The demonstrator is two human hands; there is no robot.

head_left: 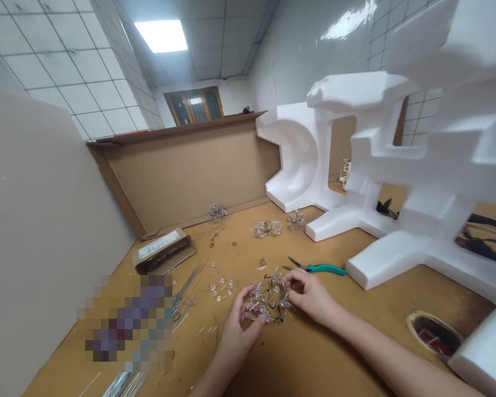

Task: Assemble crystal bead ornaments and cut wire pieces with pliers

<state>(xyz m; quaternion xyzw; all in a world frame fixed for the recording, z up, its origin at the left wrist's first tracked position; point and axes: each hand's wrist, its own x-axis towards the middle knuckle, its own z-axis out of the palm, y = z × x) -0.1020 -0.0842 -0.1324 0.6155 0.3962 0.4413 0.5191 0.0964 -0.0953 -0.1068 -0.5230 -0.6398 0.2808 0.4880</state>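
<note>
Both hands meet over a round cluster of clear beads on wire point(269, 298) just above the brown tabletop point(314, 358). My left hand point(240, 325) grips its left side, thumb and fingers curled round the wire. On the right side, my right hand point(310, 295) pinches the cluster with its fingertips. Teal-handled pliers point(320, 268) lie just behind the right hand.
Finished bead clusters point(268, 227) lie further back, with loose beads point(222, 288), small rings and straight wires point(188, 286) to the left. A small cardboard box point(163, 251) sits at left. Large white foam blocks point(400, 165) fill the right; cardboard walls point(190, 171) enclose the back and left.
</note>
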